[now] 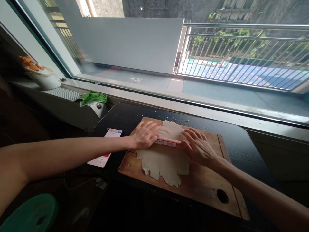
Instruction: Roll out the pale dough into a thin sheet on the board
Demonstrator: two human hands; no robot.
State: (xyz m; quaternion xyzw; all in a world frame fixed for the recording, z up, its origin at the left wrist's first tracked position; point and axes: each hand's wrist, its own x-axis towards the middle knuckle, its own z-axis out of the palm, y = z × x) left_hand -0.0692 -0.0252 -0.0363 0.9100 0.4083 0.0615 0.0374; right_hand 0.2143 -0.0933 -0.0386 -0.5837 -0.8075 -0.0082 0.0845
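A thin, ragged-edged sheet of pale dough (pixel 164 164) lies on a wooden board (pixel 202 183). Across the dough runs a rolling pin (pixel 166 142) with a red and white label. My left hand (pixel 145 134) rests on the pin's left end, fingers stretched forward and palm down. On the right end lies my right hand (pixel 198 145), its fingers also extended and slightly apart. Both palms press on the pin from above, so its two ends are hidden beneath them. Dough shows in front of the pin and behind it.
The board sits on a black table (pixel 243 154) with white crumbs near its far edge. A lit phone (pixel 106 151) lies left, partly under my left forearm. Beyond are a green cloth (pixel 93 98), a white pot (pixel 44 78) and a window. A green stool (pixel 31 214) stands lower left.
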